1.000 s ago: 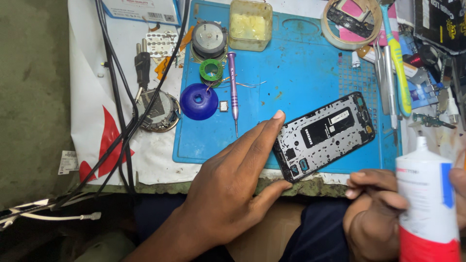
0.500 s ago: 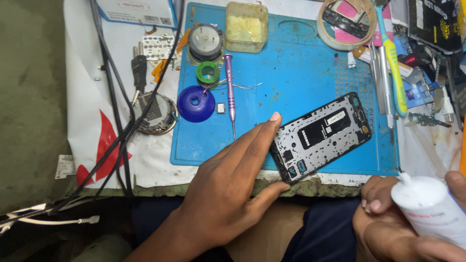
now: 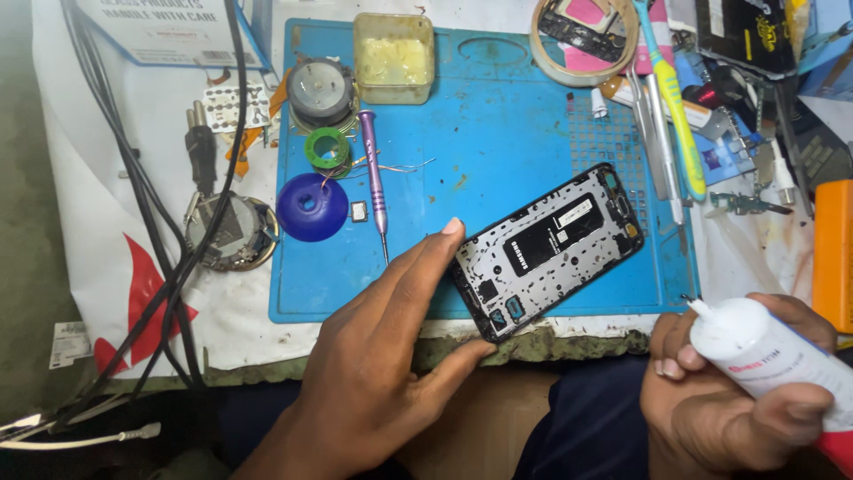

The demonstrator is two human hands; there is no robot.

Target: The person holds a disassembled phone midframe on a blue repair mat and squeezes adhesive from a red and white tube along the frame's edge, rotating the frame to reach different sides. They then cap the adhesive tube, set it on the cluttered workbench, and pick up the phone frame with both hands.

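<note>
An opened phone frame [image 3: 549, 249], silver with black parts, lies tilted on the blue work mat [image 3: 506, 133] near its front edge. My left hand [image 3: 378, 356] holds the frame's lower left end between forefinger and thumb. My right hand [image 3: 729, 400], at the bottom right below the table edge, grips a white glue tube [image 3: 764, 356] with a thin nozzle pointing up and left, a short way from the frame's right end.
On the mat lie a purple screwdriver [image 3: 373, 178], a blue suction cup [image 3: 311, 207], a green ring [image 3: 327, 149] and a yellowish plastic box [image 3: 394, 55]. Tweezers, a toothbrush [image 3: 675, 107] and clutter fill the right. Black cables [image 3: 169, 249] run down the left.
My right hand has tipped the glue tube from upright to lying at a slant, nozzle towards the phone frame. My left hand stays on the frame.
</note>
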